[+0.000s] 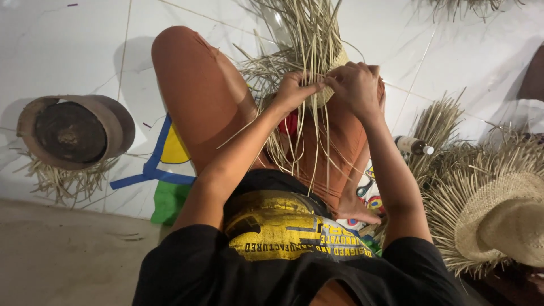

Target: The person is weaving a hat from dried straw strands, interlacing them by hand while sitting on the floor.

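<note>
Both hands meet over the raised knees, pinching thin straw strands (309, 51) of a half-woven piece. The left hand (294, 90) has its fingers pressed together on strands just beside the right hand (356, 85), whose fingers curl shut around the woven edge. Loose strands hang below the fingers. A finished straw hat (504, 218) lies well right of them on the floor (68, 45).

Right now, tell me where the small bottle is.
In the head view, the small bottle lies on the white floor at the right, just beyond the right forearm, against the loose straw beside the straw hat.
</note>
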